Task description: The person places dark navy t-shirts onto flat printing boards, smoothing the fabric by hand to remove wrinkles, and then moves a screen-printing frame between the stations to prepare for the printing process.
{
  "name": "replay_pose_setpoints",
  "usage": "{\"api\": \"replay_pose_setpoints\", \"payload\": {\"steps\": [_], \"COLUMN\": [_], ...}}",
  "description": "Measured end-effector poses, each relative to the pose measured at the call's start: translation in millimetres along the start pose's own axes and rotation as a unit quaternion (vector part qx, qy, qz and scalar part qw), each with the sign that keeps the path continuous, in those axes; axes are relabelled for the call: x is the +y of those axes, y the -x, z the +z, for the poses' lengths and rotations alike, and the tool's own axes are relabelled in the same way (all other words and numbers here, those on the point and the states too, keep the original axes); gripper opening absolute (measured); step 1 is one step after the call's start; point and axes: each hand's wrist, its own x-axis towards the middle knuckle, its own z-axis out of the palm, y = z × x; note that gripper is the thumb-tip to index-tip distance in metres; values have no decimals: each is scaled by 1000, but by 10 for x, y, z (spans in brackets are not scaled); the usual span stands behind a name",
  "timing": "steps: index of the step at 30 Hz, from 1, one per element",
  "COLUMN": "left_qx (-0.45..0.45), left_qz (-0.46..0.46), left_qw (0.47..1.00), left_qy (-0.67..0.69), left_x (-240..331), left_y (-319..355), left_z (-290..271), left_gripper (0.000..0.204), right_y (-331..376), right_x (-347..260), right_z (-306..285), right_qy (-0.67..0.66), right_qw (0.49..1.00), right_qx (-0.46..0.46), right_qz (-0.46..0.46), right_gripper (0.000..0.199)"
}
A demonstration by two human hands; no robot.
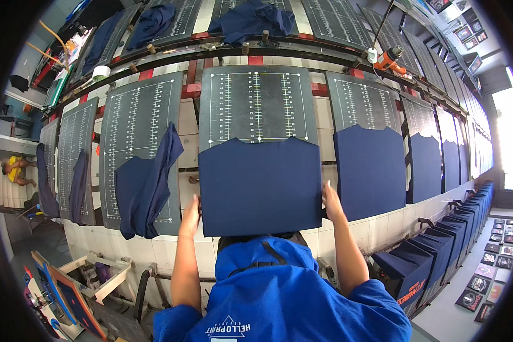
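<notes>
A navy T-shirt point(260, 185) lies smooth and flat over the lower part of a dark printing board point(256, 105) in front of me. The bare upper part of this board carries white ruler marks. My left hand point(190, 216) is at the shirt's lower left edge, its fingers stretched out along the side. At the opposite edge, my right hand point(332, 202) also has its fingers extended, close beside the cloth. Part of the fingers of both hands is hidden by the board's sides. To the left, a crumpled navy shirt point(142, 191) hangs loosely over the neighbouring board point(137, 117).
On the right, another navy shirt point(370, 171) lies flat on its board, with several more beyond. An orange heat gun point(389, 60) rests on the far rail. A bunched shirt point(253, 21) covers a board across. Wooden frames point(68, 296) lean at lower left.
</notes>
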Motion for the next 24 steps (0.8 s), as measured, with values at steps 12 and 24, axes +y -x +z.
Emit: {"api": "replay_pose_setpoints", "payload": {"steps": [12,24], "left_qx": [78,163], "left_qz": [138,328], "left_qw": [977,887], "left_qy": [-145,-281], "left_x": [993,1384], "left_y": [-903,-1013], "left_z": [330,550], "left_gripper": [16,18], "right_y": [-831,-1217], "right_x": [-1151,-1280], "right_z": [109,208], "right_qy": [67,80], "right_qw": [996,973], "right_qx": [37,100], "right_qz": [-49,-191], "right_gripper": [18,14]}}
